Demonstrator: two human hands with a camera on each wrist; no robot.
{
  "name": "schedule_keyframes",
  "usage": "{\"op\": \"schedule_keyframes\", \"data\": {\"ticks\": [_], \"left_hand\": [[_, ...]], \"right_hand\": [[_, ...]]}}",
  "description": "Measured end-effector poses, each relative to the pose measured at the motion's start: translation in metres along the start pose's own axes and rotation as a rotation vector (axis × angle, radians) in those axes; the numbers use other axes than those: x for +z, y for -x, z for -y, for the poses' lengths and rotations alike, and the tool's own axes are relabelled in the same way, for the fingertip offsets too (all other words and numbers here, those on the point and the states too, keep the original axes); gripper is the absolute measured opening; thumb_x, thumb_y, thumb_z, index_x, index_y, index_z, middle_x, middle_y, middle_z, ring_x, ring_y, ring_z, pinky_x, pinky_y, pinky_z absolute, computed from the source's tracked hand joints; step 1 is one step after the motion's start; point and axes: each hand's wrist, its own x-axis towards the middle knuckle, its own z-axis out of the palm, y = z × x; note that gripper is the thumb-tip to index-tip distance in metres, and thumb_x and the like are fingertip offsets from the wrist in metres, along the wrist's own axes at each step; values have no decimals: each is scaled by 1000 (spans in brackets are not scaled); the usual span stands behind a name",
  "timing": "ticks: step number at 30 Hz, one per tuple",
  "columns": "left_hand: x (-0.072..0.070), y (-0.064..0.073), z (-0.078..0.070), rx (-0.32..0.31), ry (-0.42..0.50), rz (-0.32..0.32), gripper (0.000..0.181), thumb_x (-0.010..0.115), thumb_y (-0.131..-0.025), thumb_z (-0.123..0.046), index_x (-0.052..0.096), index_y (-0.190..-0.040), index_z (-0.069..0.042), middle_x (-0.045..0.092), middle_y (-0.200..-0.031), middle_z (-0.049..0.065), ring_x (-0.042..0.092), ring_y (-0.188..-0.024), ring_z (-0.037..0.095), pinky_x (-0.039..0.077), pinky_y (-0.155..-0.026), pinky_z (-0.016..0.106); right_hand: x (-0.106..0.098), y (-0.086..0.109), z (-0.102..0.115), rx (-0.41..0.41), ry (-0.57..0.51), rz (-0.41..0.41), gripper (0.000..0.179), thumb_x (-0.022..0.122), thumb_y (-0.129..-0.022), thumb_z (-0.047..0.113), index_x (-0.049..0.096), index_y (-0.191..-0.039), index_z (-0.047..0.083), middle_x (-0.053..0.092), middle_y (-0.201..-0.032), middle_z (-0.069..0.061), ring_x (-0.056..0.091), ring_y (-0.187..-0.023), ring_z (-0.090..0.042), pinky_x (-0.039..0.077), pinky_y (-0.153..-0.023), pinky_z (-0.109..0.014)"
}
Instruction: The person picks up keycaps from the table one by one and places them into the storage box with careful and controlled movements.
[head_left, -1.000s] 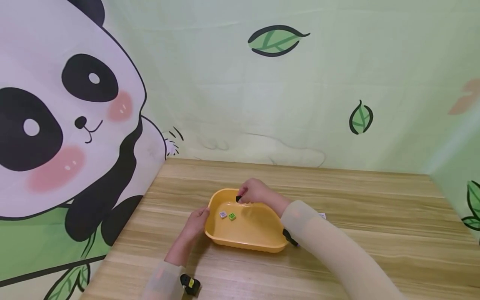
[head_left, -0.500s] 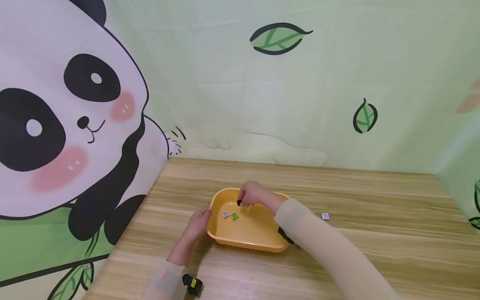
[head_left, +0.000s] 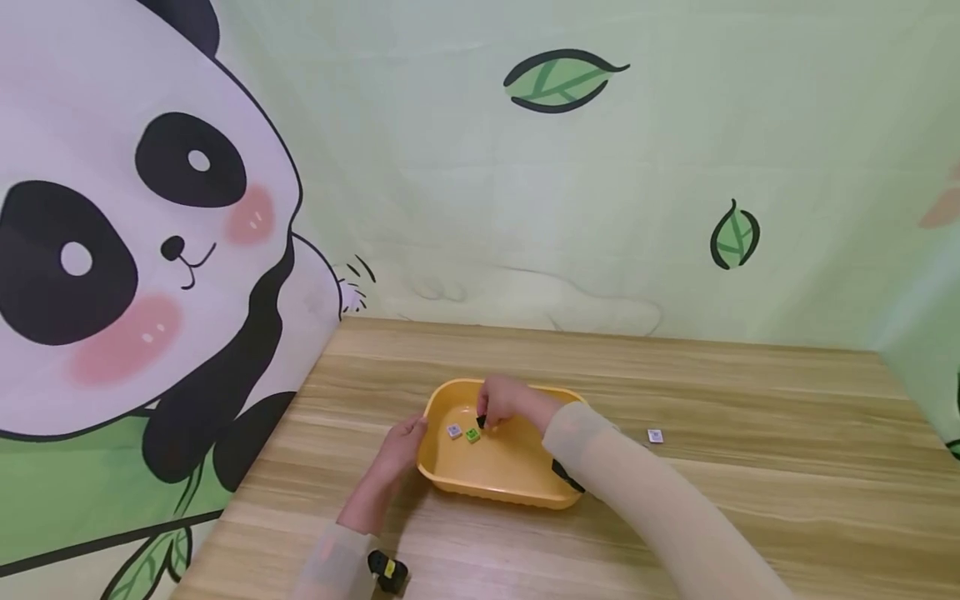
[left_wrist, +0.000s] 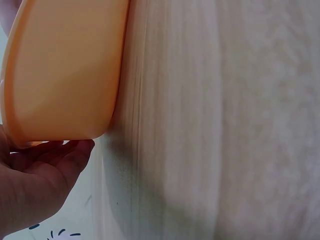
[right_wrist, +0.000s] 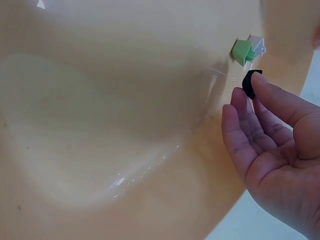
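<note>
Nearest you: yellow tray [head_left: 498, 468] on table [head_left: 480, 546]. Your left hand [head_left: 400, 446] grips its left end, thumb at rim, fingers against outer wall. Inside, green cap [head_left: 472, 435] and white cap [head_left: 454, 431] lie side by side. Your right hand [head_left: 504, 400] reaches in, pinching black cap [right_wrist: 249, 84] by thumb and fingertips, near green cap; can't tell if it touches tray floor. White square [head_left: 656, 436] on table, right of tray. Behind: panda wall [head_left: 480, 200].

Pale green wall [head_left: 420, 150] with panda [head_left: 150, 271] and leaves [head_left: 558, 81], wood-grain tabletop [head_left: 795, 483] below
</note>
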Motion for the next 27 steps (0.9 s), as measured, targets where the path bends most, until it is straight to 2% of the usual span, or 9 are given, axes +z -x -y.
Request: {"op": "schedule_keyframes", "data": {"ticks": [7, 13, 17, 20, 23, 27], "left_hand": [[0, 1, 0, -6, 14, 10, 47, 36, -110, -17, 50, -138, 18, 64, -125, 36, 67, -106, 34, 56, -95, 41], [0, 0, 1, -17, -8, 9, 47, 37, -110, -18, 51, -139, 16, 65, -124, 34, 67, -104, 31, 56, -95, 39], [1, 0, -1, -19, -19, 3, 46, 38, -109, -18, 53, -137, 15, 67, -121, 33, 67, -101, 27, 56, -92, 35], [0, 1, -2, -17, -21, 2, 46, 38, -109, -18, 53, -137, 15, 67, -120, 33, 68, -99, 27, 56, -91, 35], [1, 2, -3, -9, -20, 6, 47, 37, -110, -17, 51, -138, 16, 66, -123, 35, 69, -103, 31, 57, -95, 40], [0, 1, -1, -10, -28, -4, 47, 36, -109, -16, 50, -139, 17, 63, -128, 36, 67, -111, 37, 55, -101, 46]], "right_hand": [[4, -4, 0, 12, 71, 54, 14, 77, -80, -10, 71, -89, -1, 53, -72, 0, 47, -62, -11, 40, -52, -18], [9, -11, 0, 60, 48, 128, 16, 76, -81, -11, 68, -84, 2, 51, -71, 1, 47, -61, -12, 40, -50, -20], [10, -11, 0, 69, 36, 133, 18, 76, -82, -12, 67, -84, 3, 52, -74, 1, 47, -62, -11, 41, -50, -20], [7, -6, -1, 53, 21, 138, 18, 74, -82, -13, 69, -93, 0, 55, -81, -2, 47, -61, -11, 41, -51, -19], [-3, 2, -2, 29, 1, 155, 26, 69, -86, -12, 70, -110, -1, 59, -90, -5, 48, -63, -10, 43, -55, -18], [-29, 24, 3, -86, 11, 120, 34, 67, -91, -3, 67, -125, 0, 71, -100, -10, 58, -74, -10, 49, -65, -20]]}}
